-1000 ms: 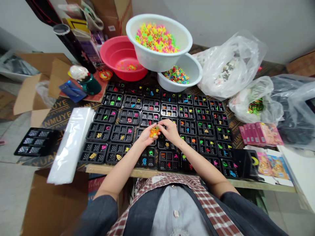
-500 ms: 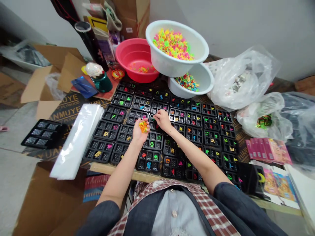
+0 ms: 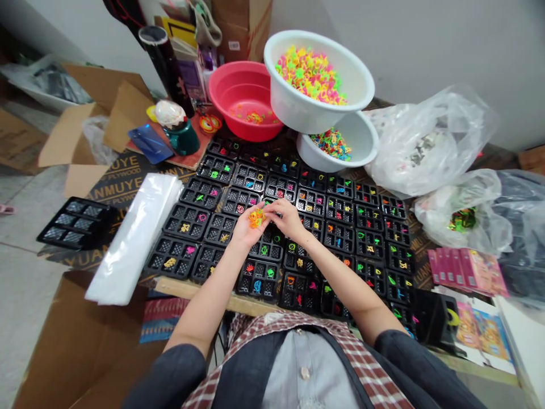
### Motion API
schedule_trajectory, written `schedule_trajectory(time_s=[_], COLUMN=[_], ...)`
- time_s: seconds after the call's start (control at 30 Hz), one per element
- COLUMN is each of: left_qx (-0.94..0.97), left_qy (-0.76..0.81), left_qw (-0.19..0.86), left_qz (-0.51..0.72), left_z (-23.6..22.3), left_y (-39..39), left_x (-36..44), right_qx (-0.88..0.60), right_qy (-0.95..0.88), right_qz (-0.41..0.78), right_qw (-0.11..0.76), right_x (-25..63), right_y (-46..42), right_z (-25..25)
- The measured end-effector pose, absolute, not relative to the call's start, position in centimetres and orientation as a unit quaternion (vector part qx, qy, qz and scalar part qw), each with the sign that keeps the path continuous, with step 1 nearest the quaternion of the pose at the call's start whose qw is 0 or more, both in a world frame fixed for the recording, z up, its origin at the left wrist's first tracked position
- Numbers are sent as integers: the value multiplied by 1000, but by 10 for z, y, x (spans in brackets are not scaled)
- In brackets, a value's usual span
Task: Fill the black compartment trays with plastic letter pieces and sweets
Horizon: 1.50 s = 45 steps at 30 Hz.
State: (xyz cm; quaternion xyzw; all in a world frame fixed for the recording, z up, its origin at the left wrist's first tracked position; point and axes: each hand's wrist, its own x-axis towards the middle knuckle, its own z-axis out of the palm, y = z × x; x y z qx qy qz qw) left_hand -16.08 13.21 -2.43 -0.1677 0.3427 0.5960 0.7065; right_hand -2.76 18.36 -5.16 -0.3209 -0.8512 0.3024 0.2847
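Observation:
My left hand [image 3: 246, 228] is cupped around a small bunch of orange and yellow plastic pieces [image 3: 256, 217], held above the black compartment trays [image 3: 213, 170] that cover the table. My right hand [image 3: 286, 218] is right beside it, fingertips pinched at the bunch. Many tray cells hold one small coloured piece each. Both forearms reach out from the near edge of the table.
A white bowl [image 3: 361, 91] of neon pieces rests on a smaller white bowl [image 3: 367, 139] and a red basin [image 3: 225, 85] at the back. Plastic bags [image 3: 426, 142] lie at right, a stack of clear sleeves [image 3: 136, 238] and a spare tray [image 3: 74, 221] at left.
My right hand went out to a tray cell farther back, then came back to the bunch in my left hand. The view shifted a little leftwards.

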Motion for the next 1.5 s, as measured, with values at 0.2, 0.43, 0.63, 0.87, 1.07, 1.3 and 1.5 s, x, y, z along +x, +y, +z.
schedule_trajectory(time_s=[0.2,0.43,0.63,0.87,1.07,1.3,1.5], left_qx=[-138,-128,-169,-115,-111,-123,-122], left_qy=[356,361,422,413,395,369,354], left_qw=[709,704,600,637,699,735,747], left_qz=[592,598,658,640,586,555,550], left_z=[-30,-26,-23,-23,-25,-32,-38], left_y=[132,132,135,131,131,130,129], left_x=[-161,-166,-189,-195,-175,-153,-150], right_qx=[-358,-386,-388,-364,-369,-377,-409], right_qy=[-848,-816,-808,-860,-831,-841,-843], right_qz=[305,307,313,295,287,276,252], right_qw=[243,299,312,202,303,274,242], right_x=[-27,-30,-33,-39,-38,-39,-36], right_y=[181,173,152,136,158,163,164], right_z=[-45,-42,-49,-64,-40,-43,-43])
